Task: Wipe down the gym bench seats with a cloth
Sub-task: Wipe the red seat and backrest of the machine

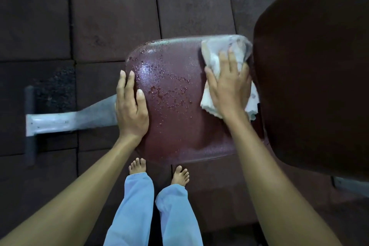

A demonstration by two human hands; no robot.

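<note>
wiping: right hand presses cloth flat on the seat; left hand lies flat, empty. next, probably sweep across the drops.

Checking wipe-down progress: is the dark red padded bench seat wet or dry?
Wet: droplets glisten across the dark red padded bench seat, between the left hand and the crumpled white cloth under the right hand.

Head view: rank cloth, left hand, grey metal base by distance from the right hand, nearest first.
1. cloth: pressed under the right hand, at the right end of the seat.
2. left hand: resting on the seat's left edge.
3. grey metal base: on the floor, far left, beyond the left hand.
</note>
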